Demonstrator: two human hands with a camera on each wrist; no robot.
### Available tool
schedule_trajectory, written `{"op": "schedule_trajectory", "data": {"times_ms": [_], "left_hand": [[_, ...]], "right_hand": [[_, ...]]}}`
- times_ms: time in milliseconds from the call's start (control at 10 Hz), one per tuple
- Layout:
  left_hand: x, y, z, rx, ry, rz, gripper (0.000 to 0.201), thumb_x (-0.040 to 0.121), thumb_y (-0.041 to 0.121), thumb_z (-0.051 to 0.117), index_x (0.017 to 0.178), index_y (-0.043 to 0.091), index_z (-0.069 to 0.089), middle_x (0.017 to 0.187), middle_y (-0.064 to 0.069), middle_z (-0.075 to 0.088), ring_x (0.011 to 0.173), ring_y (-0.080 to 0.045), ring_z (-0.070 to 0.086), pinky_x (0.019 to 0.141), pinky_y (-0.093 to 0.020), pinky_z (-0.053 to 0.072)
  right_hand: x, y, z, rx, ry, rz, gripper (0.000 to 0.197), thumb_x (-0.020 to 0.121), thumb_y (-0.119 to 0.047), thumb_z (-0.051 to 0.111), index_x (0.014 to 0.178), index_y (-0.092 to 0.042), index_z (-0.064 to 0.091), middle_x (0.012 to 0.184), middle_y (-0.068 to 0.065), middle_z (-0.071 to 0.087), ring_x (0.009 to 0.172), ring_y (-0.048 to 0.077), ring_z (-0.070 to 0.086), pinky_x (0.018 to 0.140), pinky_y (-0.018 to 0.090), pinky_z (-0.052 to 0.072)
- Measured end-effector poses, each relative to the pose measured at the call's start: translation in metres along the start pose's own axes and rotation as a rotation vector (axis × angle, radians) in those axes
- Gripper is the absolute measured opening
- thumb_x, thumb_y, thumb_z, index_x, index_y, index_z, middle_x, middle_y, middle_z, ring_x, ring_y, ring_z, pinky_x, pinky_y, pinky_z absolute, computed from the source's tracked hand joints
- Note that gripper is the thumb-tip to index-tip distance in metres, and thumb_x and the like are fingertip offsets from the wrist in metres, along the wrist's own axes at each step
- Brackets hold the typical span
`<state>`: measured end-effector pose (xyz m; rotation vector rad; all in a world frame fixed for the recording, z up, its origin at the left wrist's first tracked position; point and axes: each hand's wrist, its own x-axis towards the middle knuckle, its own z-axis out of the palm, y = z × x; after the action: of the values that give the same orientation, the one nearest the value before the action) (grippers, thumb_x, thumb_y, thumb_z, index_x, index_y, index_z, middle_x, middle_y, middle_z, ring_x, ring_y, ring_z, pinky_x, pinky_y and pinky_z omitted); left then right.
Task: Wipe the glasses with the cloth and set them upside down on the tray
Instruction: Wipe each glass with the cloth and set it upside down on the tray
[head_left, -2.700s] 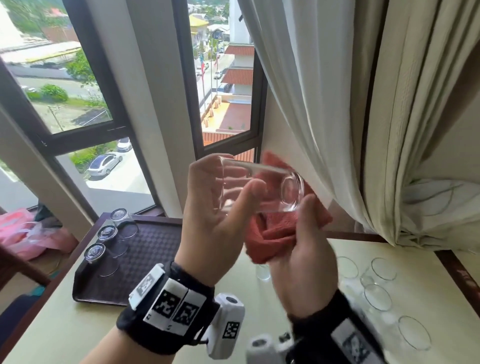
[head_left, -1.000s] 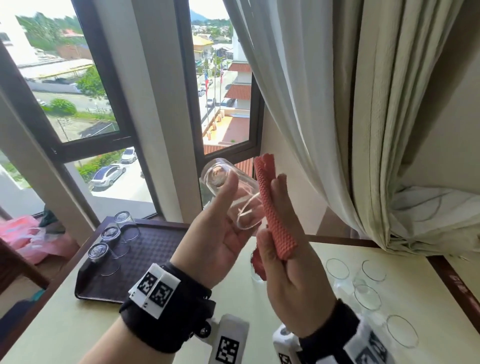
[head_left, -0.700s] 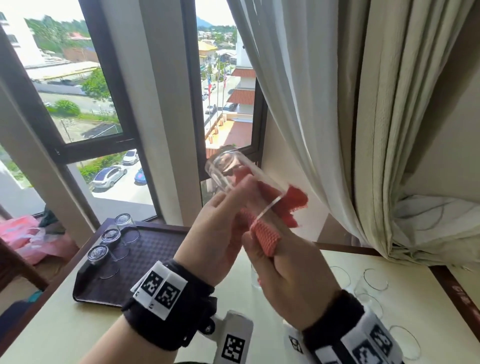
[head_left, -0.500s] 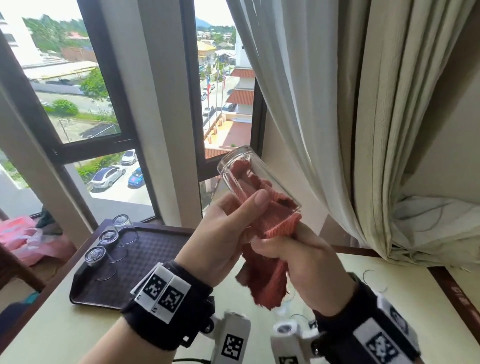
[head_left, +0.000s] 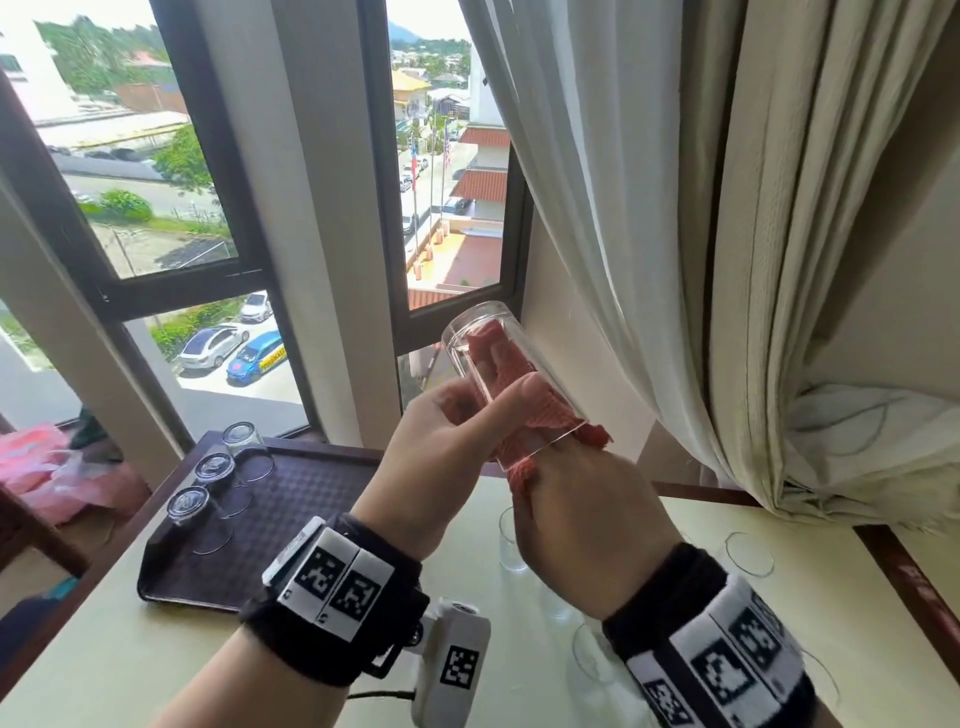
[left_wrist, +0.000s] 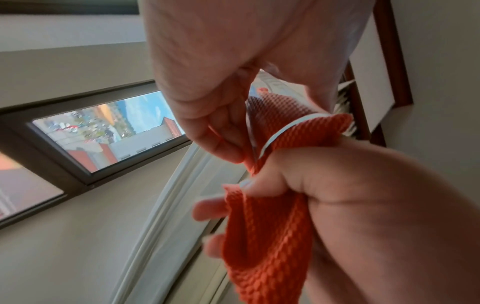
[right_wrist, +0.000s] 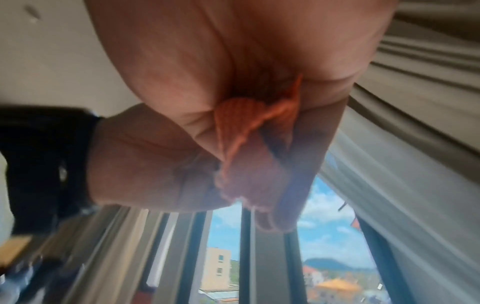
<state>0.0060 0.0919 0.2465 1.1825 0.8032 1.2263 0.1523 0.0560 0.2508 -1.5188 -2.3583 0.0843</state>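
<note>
At the far left of the pale worktop (head_left: 93, 670) sits a dark tray (head_left: 291, 499), with three glasses (head_left: 213, 467) standing upside down in a row along its left edge. To the right of the tray, raised above the worktop, the left hand (head_left: 441, 457) holds a clear glass (head_left: 498, 374) tilted with its base up and away; its fingers (left_wrist: 221, 142) and thumb are curled round the glass wall. A red cloth (head_left: 524, 415) is stuffed inside this glass and spills out of the mouth. The right hand (head_left: 582, 525) is just below the mouth, its fingers (left_wrist: 207, 209) closed on the cloth, some of them pushed into the glass. Further right, several more glasses (head_left: 748, 553) stand on the worktop, near a pale curtain (head_left: 727, 234).
</note>
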Motion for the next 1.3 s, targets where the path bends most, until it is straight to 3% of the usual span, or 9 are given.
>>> {"op": "schedule_trajectory", "data": {"times_ms": [200,300,400,500,800,1000,1100,1200,1300], "left_hand": [[-0.012,-0.009,-0.006,-0.214,-0.082,-0.001,0.051,0.083,0.052,0.086,0.108,0.009,0.077,0.102,-0.019,0.074,0.096,-0.043,0.064,0.091,-0.054,0.050],[-0.013,-0.010,-0.009,-0.226,-0.109,0.019,0.062,0.082,0.049,0.088,0.115,0.000,0.070,0.105,-0.021,0.073,0.095,-0.034,0.072,0.086,-0.042,0.060],[-0.012,-0.002,-0.005,-0.081,0.009,-0.019,0.063,0.072,0.051,0.091,0.105,0.001,0.073,0.099,-0.017,0.077,0.094,-0.035,0.073,0.091,-0.043,0.060],[-0.012,0.001,-0.004,0.117,0.116,-0.017,0.052,0.075,0.058,0.090,0.092,0.010,0.080,0.094,-0.013,0.081,0.095,-0.032,0.079,0.089,-0.043,0.063],[-0.023,-0.013,-0.015,-0.212,-0.036,0.022,0.062,0.078,0.048,0.091,0.110,-0.002,0.070,0.099,-0.019,0.074,0.086,-0.026,0.074,0.080,-0.033,0.062],[-0.018,-0.001,-0.005,0.058,0.084,-0.066,0.056,0.072,0.054,0.082,0.099,0.006,0.077,0.100,-0.018,0.080,0.093,-0.026,0.078,0.083,-0.026,0.063],[-0.019,-0.007,-0.009,0.001,0.082,-0.079,0.062,0.079,0.050,0.086,0.104,-0.005,0.074,0.101,-0.027,0.075,0.092,-0.030,0.072,0.088,-0.034,0.061],[-0.023,-0.018,-0.016,-0.210,-0.004,-0.089,0.080,0.084,0.050,0.083,0.126,-0.015,0.060,0.108,-0.026,0.067,0.098,-0.036,0.063,0.091,-0.042,0.055],[-0.023,-0.024,-0.023,-0.258,-0.128,-0.038,0.073,0.091,0.036,0.080,0.136,-0.015,0.054,0.120,-0.024,0.068,0.107,-0.035,0.066,0.098,-0.041,0.055]], "right_hand": [[-0.005,-0.006,-0.010,1.937,-0.332,0.190,0.050,0.079,0.009,0.048,0.126,-0.002,0.062,0.082,0.027,0.069,0.068,0.039,0.071,0.065,0.047,0.063],[-0.009,-0.011,-0.014,1.935,-0.346,0.215,0.054,0.077,0.007,0.048,0.130,0.002,0.056,0.078,0.028,0.069,0.065,0.040,0.071,0.062,0.048,0.063],[-0.005,-0.013,-0.006,0.482,-0.093,0.037,0.039,0.085,-0.013,0.051,0.122,-0.014,0.063,0.103,0.011,0.074,0.080,0.029,0.071,0.073,0.035,0.060],[-0.004,-0.016,-0.004,-0.144,-0.055,-0.001,0.033,0.096,-0.018,0.047,0.125,-0.029,0.059,0.116,-0.006,0.069,0.094,0.018,0.068,0.073,0.022,0.038],[-0.012,-0.017,-0.013,2.009,-0.399,0.150,0.060,0.071,0.009,0.054,0.128,-0.006,0.066,0.080,0.032,0.062,0.058,0.033,0.068,0.057,0.040,0.061],[-0.006,-0.008,0.022,-0.047,0.160,-0.099,0.026,0.071,-0.015,0.064,0.095,-0.021,0.072,0.078,-0.004,0.069,0.061,0.018,0.063,0.054,0.026,0.052],[-0.009,-0.008,0.019,0.607,0.010,0.020,0.005,0.075,-0.015,0.062,0.079,-0.013,0.064,0.067,0.006,0.064,0.055,0.025,0.060,0.053,0.039,0.058],[-0.014,-0.013,0.010,1.718,-0.238,0.056,0.035,0.092,-0.027,0.072,0.118,-0.005,0.068,0.091,0.028,0.067,0.053,0.031,0.067,0.050,0.036,0.058],[-0.013,-0.015,0.014,2.131,-0.172,0.154,0.057,0.105,-0.047,0.050,0.146,-0.007,0.053,0.115,0.026,0.067,0.042,0.018,0.062,0.042,0.025,0.053]]}}
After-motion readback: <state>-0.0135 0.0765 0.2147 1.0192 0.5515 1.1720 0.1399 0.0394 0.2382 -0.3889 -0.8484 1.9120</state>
